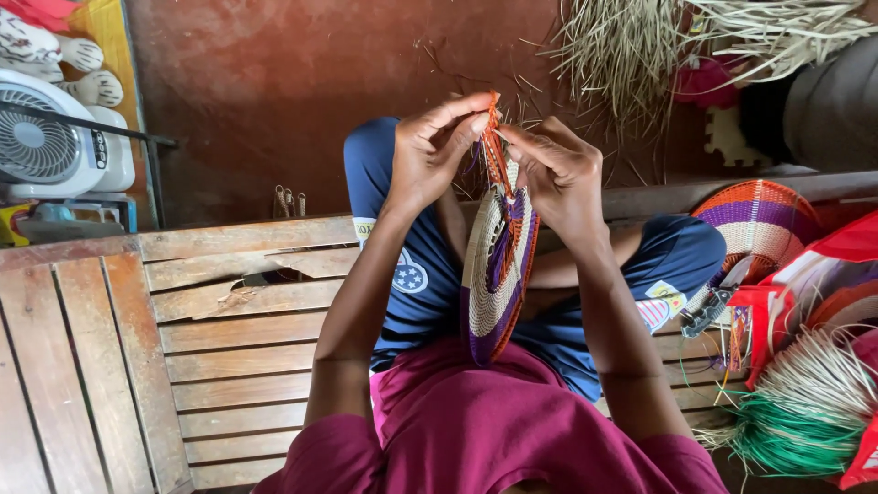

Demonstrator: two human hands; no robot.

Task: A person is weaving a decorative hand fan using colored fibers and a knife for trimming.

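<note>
Open room to the left of the hands: bare slatted wooden table [229,357], then red floor [274,82] beyond it. Farther left, blocked by a white fan [50,137] and a dark bar [119,128] crossing in front of it. To the right, crowded: finished woven disc [759,224], red bag [823,274], bundle of green and pale fibres [805,412] lying close together. Ahead and right, loose dry straw [631,46] spread over the floor. Between the forearms, narrow gap filled by the upright woven piece [498,274].

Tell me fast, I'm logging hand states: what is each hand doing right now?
Left hand: closed, pinching the orange rim of the woven disc.
Right hand: closed, pinching the same rim from the other side.
</note>
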